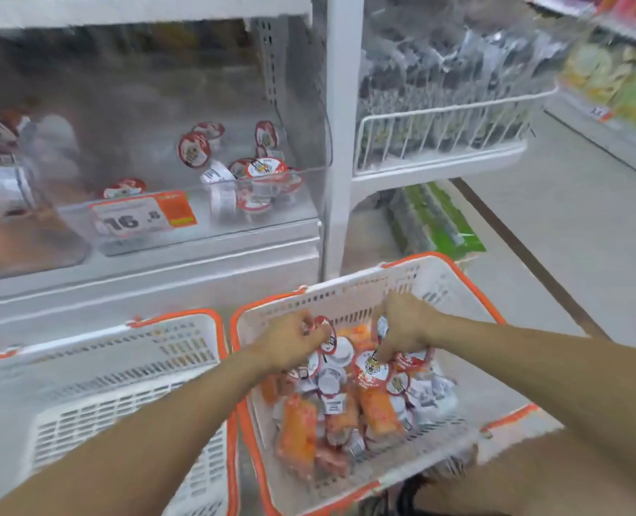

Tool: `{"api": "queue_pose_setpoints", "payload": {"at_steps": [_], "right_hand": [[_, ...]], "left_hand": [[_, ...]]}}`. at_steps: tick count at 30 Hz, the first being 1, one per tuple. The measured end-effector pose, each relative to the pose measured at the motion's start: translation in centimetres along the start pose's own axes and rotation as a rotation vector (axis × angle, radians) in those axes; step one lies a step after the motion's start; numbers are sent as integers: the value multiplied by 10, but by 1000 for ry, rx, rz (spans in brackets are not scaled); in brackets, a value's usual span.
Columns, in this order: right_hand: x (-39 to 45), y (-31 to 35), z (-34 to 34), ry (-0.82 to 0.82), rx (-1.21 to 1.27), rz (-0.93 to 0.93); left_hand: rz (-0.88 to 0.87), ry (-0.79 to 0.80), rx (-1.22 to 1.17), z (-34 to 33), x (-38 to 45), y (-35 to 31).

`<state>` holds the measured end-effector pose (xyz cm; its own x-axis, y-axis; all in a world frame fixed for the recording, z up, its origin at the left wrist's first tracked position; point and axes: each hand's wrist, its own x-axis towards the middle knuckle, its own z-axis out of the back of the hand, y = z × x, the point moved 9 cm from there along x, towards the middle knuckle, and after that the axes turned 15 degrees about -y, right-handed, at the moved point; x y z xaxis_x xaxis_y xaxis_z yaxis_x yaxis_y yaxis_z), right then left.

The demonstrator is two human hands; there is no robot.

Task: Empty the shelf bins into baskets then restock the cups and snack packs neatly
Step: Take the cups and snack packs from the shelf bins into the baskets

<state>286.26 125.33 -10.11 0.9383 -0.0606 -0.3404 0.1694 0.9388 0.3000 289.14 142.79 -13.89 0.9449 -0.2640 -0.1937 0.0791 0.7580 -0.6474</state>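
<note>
Head view: both hands are down in the right basket (454, 288), a white one with an orange rim, at about 5 o'clock in the frame. The left hand (288, 338) has its fingers curled round a small cup (326, 335) with a red-rimmed lid; the cup is tipped on its side, lid facing roughly toward 3 o'clock. The right hand (407, 324) reaches down with fingers pinched among more cups; motion blur makes it hard to say exactly which cup it grips, though its fingertips seem to close on one at the top of the pile.

The basket holds a loose heap of cups (370, 366) lying every way, some lids up, some on their sides, and several orange snack packs (298, 426) whose long axes run roughly from 12 to 6 o'clock.

The left basket (182, 329) stands just beside it at 7 o'clock.

At 10 to 11 o'clock a clear shelf bin (301, 173) holds a few cups, mostly tumbled at its right end, behind an orange and white price tag (143, 214). At 1 o'clock a white wire rack (439, 117) carries dark packets.
</note>
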Motion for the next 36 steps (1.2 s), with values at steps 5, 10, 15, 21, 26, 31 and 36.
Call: {"api": "queue_pose_setpoints", "payload": {"at_steps": [5, 10, 15, 21, 26, 31, 36], "right_hand": [[11, -25, -19, 22, -23, 10], [20, 2, -2, 156, 204, 20], [15, 77, 73, -124, 127, 318], [-4, 167, 207, -660, 503, 561], [83, 208, 205, -438, 35, 442], [141, 207, 162, -110, -144, 295], [169, 204, 149, -155, -5, 282]], "left_hand": [[121, 128, -110, -49, -10, -8], [-10, -33, -15, 4, 9, -28], [-237, -475, -118, 142, 8, -76], [-398, -777, -27, 284, 24, -103], [-211, -232, 225, 282, 97, -60], [-171, 70, 465, 240, 125, -36], [-141, 44, 276, 247, 141, -29]]}}
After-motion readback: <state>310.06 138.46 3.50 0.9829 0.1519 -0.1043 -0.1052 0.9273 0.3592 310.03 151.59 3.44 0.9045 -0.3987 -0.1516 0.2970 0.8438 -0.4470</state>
